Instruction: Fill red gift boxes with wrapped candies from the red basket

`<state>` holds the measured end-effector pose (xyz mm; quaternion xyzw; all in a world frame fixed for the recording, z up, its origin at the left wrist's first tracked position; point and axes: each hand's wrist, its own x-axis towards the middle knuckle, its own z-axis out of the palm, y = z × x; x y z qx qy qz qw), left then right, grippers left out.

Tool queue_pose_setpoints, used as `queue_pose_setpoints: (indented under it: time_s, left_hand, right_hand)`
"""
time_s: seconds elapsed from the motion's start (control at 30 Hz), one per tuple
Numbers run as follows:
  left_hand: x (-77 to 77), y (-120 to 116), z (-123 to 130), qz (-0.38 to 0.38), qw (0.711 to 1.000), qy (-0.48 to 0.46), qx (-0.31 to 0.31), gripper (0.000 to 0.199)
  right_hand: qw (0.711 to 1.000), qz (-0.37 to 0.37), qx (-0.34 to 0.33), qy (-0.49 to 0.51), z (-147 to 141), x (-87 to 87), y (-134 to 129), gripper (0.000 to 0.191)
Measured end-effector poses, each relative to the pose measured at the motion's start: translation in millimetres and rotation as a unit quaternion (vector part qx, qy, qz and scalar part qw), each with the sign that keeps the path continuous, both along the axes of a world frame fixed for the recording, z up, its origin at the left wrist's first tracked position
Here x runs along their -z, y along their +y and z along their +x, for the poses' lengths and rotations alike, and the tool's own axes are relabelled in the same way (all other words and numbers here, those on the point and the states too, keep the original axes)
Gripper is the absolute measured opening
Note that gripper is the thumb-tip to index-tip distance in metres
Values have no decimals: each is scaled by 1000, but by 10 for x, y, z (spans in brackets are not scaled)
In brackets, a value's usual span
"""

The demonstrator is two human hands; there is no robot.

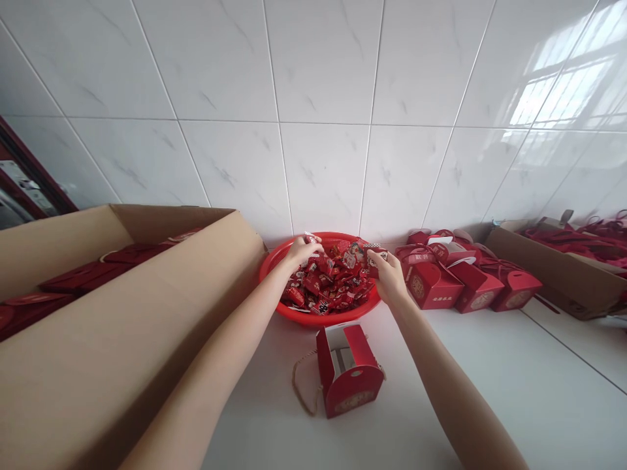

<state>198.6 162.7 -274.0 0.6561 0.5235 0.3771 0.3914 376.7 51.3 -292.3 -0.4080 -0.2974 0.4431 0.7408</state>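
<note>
A round red plastic basket point(313, 320) stands against the tiled wall, heaped with red wrapped candies point(328, 284). Over its left side, my left hand point(300, 251) is closed on a small red candy packet point(313, 240). At the right rim, my right hand point(389, 273) pinches another red packet point(377, 261) with a checked edge. In front of the basket sits a red gift box point(353, 385) with its top open and white inside. Its rope handle point(294, 382) hangs out to the left onto the table.
A tall cardboard box point(161, 313) on the left holds red boxes point(105, 264). Several closed red gift boxes point(435, 284) are grouped right of the basket. Beyond them a cardboard carton point(553, 271) contains dark red items point(568, 241). The white table point(441, 391) shows a seam at right.
</note>
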Motion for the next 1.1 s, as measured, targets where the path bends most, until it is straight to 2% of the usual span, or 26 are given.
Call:
queue_pose_setpoints:
  time_s: [0.2,0.37,0.43,0.6,0.73,0.9,1.1]
  left_hand:
    - [136,75,-57,-19,994,105,20,25]
    - [169,95,-47,-9,988,151,37,29]
    - [172,103,-52,0,986,163,33,28]
    - [118,97,-88,40,983,179,-1,12]
    - [66,31,-76,58,979,195,16,8]
    - [126,-32,-80,-27,961,264,74,13]
    - [143,-16,-131,-44,950,308,33,30]
  right_hand:
    - [1000,8,-14,2,-3,-6,-2,29]
    - [1000,7,-16,3,-8,-19,-10,30]
    - [1000,8,-18,2,-12,-26,-14,30]
    - [1000,13,-10,-4,-21,-27,-7,33]
    - [1000,18,-10,-14,-16,-8,12,34]
    - [999,19,-7,-25,-9,16,28,33]
    - [999,17,-7,-27,-20,4,11,33]
